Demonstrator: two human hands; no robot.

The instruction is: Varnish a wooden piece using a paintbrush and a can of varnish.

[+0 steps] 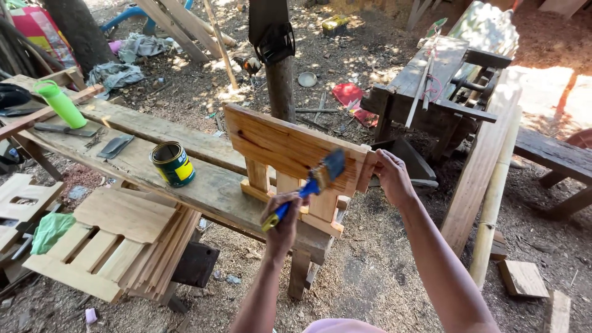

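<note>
Here the left hand [285, 217] hides the paintbrush [308, 185] handle's middle.

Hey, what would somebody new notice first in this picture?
Centre frame, the left hand holds a blue-and-yellow brush against a glossy wooden piece, which the right hand steadies at its end. An open tin stands on the plank bench to the left, with a green bottle further along.

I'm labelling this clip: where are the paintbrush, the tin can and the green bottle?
paintbrush [325, 172]: head view, on its bristles against the wooden piece.
tin can [173, 164]: head view, on its side wall.
green bottle [61, 104]: head view, on its body.
</note>
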